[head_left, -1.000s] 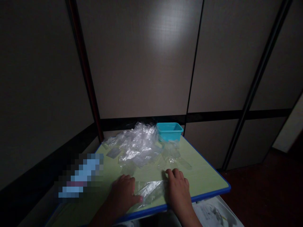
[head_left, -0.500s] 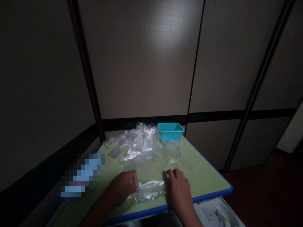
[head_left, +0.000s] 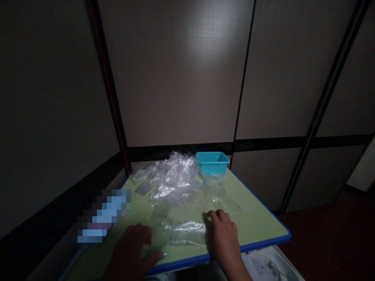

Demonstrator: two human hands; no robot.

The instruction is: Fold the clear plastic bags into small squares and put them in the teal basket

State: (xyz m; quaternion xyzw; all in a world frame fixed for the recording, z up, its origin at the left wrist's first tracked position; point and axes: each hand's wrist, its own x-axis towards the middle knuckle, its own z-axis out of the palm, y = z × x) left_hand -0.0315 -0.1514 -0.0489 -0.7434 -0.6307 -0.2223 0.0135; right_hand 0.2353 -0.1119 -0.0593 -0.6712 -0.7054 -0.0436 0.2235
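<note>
A thin, clear plastic piece [head_left: 189, 233] lies stretched flat near the table's front edge; whether it is a bag or a glove I cannot make out. My right hand [head_left: 224, 236] rests at its right end, fingers curled down on it, the thumb hidden. Left of the plastic, my left hand [head_left: 131, 249] is apart from it, thumb and fingers spread with nothing between them. Beyond the hands lies a crumpled heap of clear plastic [head_left: 175, 179]. Another loose clear piece [head_left: 215, 191] is spread out to the right of the heap.
A turquoise plastic basket [head_left: 213, 168] stands at the far corner of the green, blue-edged table [head_left: 254, 222]. A blurred-out, pale blue item [head_left: 107, 216] is at the left edge. Cabinet panels [head_left: 181, 86] rise behind. Below the front right edge, a white container [head_left: 272, 263] shows.
My left hand has let go of the plastic's left end and moved left and towards me, its fingers opening. The right hand stays in place on the right end.
</note>
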